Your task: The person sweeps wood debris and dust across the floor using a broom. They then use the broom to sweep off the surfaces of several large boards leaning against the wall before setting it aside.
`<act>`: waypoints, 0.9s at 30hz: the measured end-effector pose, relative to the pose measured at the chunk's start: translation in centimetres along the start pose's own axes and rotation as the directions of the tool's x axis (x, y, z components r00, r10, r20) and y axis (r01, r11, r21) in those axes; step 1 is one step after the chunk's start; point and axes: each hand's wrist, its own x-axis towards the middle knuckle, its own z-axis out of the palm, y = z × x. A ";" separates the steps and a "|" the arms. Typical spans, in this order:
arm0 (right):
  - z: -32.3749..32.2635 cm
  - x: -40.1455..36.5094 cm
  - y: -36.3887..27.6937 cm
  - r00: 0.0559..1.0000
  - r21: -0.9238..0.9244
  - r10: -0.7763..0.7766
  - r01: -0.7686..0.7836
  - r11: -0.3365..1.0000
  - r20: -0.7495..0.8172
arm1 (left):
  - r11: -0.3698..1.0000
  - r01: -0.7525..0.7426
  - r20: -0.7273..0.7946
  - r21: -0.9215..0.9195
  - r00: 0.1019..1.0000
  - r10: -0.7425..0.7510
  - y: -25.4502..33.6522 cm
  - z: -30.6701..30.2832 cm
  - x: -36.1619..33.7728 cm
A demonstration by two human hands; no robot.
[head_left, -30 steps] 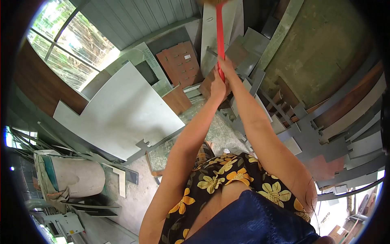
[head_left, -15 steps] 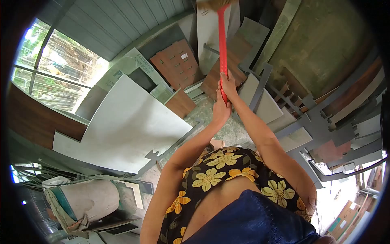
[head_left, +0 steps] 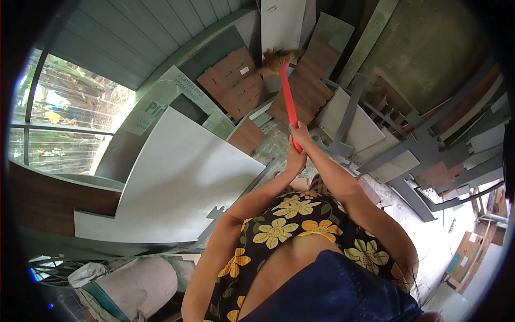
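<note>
A broom with a red handle [head_left: 288, 96] and brown bristles [head_left: 279, 60] stretches away from me near the middle of the view. My right hand [head_left: 301, 135] is wrapped round the handle, and my left hand [head_left: 295, 160] grips its near end just below. The bristles are slightly blurred and appear in front of a pale upright panel [head_left: 280, 27] and beside brown boards [head_left: 307, 88]. Both arms reach forward, with the hands close together.
A large white board [head_left: 177, 182] leans at the left, below a window [head_left: 75, 102]. A brown slotted panel [head_left: 232, 83] stands behind. Grey strips and offcuts [head_left: 424, 155] are piled at the right. A pale container [head_left: 134, 287] lies at the lower left.
The broom head has come down and nearer, from the top edge to in front of the panels. Both hands have moved slightly lower in the view, still round the handle.
</note>
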 end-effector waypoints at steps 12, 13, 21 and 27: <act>-8.4 -0.1 -22.5 0.805 0.506 -0.516 0.589 0.631 -0.293 | 0.642 -0.709 -0.103 0.291 0.644 0.758 15.2 -4.2 3.3; -9.0 0.6 -23.9 0.800 0.508 -0.520 0.595 0.623 -0.299 | 0.685 -0.660 -0.090 0.310 0.697 0.712 17.2 -4.2 4.2; -13.7 10.6 -17.8 0.857 0.200 -0.436 0.494 0.846 -0.275 | 0.730 -0.618 -0.100 0.291 0.739 0.666 17.4 3.3 9.1; -18.7 5.4 -11.3 0.916 0.348 -0.273 0.369 0.862 -0.295 | 0.741 -0.660 -0.001 0.126 0.746 0.665 13.8 9.7 6.4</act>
